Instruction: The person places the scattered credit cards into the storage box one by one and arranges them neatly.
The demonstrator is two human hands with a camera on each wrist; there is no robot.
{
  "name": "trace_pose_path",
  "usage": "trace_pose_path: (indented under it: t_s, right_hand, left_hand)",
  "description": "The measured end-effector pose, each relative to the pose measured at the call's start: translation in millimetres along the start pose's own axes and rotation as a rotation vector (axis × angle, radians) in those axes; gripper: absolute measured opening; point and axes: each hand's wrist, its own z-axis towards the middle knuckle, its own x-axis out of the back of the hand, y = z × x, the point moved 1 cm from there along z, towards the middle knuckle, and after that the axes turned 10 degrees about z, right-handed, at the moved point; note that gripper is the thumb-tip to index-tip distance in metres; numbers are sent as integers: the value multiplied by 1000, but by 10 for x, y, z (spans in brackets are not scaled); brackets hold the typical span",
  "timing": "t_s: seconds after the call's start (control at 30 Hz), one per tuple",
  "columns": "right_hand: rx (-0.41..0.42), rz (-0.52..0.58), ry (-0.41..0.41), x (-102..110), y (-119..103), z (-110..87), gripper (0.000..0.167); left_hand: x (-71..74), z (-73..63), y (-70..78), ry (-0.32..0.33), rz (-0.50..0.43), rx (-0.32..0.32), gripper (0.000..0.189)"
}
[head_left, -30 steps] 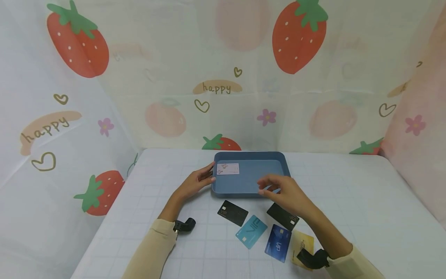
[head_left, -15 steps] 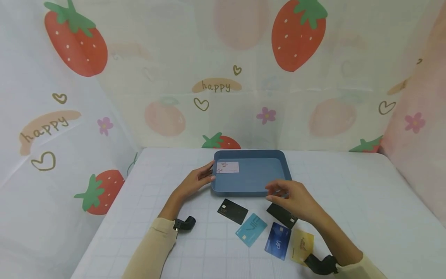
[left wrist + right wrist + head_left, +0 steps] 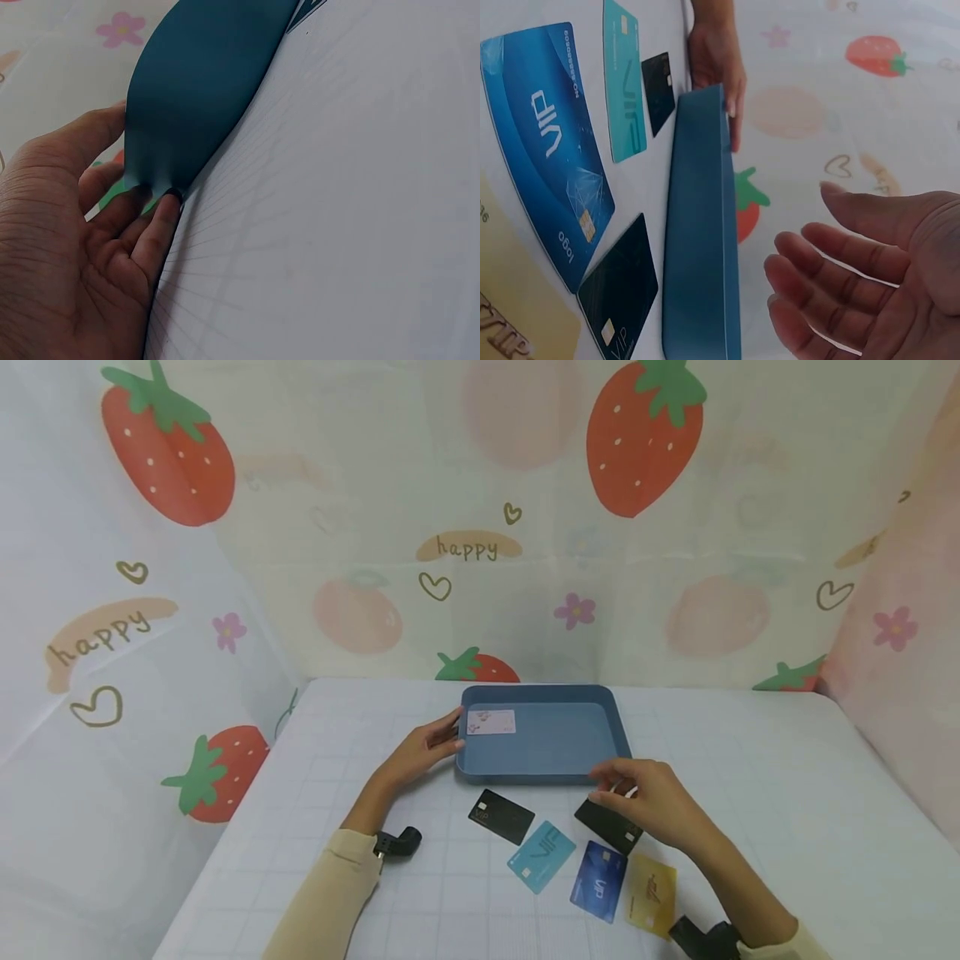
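My left hand (image 3: pixel 420 753) holds the left side of a shallow blue tray (image 3: pixel 551 779). In the left wrist view its thumb is against the rim and its fingertips (image 3: pixel 161 221) are at the tray's lower edge. A pale floral card (image 3: pixel 491 722) lies inside the tray, at the left. My right hand (image 3: pixel 648 797) holds nothing and hovers over the tray's front right corner, its fingers loosely bent and apart. Beneath it lies a black VIP card (image 3: pixel 611 827), partly hidden by that hand.
Before the tray lie another black card (image 3: pixel 501 817), a light-blue VIP card (image 3: pixel 542 857), a dark-blue VIP card (image 3: pixel 598 881) and a gold card (image 3: pixel 651 893). A fabric backdrop with strawberries (image 3: pixel 645 443) rises behind the white table (image 3: pixel 442 910).
My right hand has drawn back from over the tray, toward the right and nearer to me. The left hand, the tray and the cards keep their places.
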Motion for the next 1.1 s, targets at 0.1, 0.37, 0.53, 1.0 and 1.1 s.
trace_pose_path:
  t_s: [0.1, 0.37, 0.53, 1.0, 1.1]
  right_hand:
    - [-15, -20, -8, 30, 12, -10, 24]
    - [-68, -96, -55, 104, 60, -41, 26]
    - [-125, -136, -90, 145, 100, -49, 31]
    - [-300, -263, -151, 159, 193, -31, 35]
    - [-329, -288, -160, 141, 219, -56, 37]
  left_hand:
    - [5, -1, 12, 2, 4, 7, 69]
    - [-11, 19, 9, -4, 16, 10, 69]
    - [2, 28, 17, -11, 8, 3, 69]
    - [27, 3, -10, 1, 3, 15, 69]
    - [6, -8, -25, -2, -8, 7, 68]
